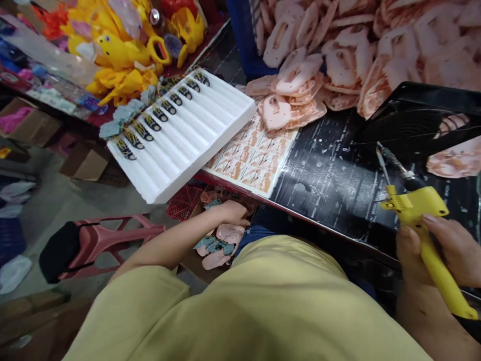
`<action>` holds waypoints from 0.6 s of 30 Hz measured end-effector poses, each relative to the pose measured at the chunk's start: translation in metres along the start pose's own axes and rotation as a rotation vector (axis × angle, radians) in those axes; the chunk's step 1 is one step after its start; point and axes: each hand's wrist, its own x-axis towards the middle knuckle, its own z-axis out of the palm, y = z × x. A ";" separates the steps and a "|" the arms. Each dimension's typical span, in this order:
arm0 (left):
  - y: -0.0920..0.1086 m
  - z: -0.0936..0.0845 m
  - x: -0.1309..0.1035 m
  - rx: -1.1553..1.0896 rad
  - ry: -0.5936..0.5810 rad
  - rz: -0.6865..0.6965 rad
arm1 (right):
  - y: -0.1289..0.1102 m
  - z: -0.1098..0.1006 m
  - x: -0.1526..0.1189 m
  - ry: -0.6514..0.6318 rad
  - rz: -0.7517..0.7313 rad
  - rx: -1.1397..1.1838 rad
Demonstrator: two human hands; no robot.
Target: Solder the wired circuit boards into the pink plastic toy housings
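My right hand [447, 250] is wrapped round the handle of a yellow soldering gun [424, 200], whose metal tip points up and left over the black table. My left hand [233, 213] reaches below the table edge, over a box of pink plastic parts [229, 234] with grey-green pieces; its fingers are mostly hidden. A white foam tray [188, 135] lies tilted at the table's left end, with a row of small black parts with yellow wires [152, 123] along its far side. More pink shells [296, 87] are stacked on the table.
A blue crate [240, 40] with many pink shells stands at the back. A black fan-like box [417, 123] is at the right. Sticker sheets [248, 160] lie beside the foam tray. Yellow toys [124, 50] fill the upper left. A red stool [108, 240] stands on the floor.
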 end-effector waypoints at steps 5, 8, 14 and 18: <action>0.034 -0.075 -0.026 -0.134 0.239 0.338 | -0.005 -0.012 -0.007 -0.027 0.010 -0.055; 0.033 -0.137 0.006 0.028 0.879 0.320 | -0.015 -0.013 -0.001 -0.149 0.054 -0.023; 0.018 -0.240 0.126 0.000 1.058 -0.036 | -0.028 -0.014 0.011 -0.195 0.088 0.026; 0.031 -0.261 0.161 -0.048 1.006 -0.137 | -0.027 -0.014 0.011 -0.184 0.106 0.083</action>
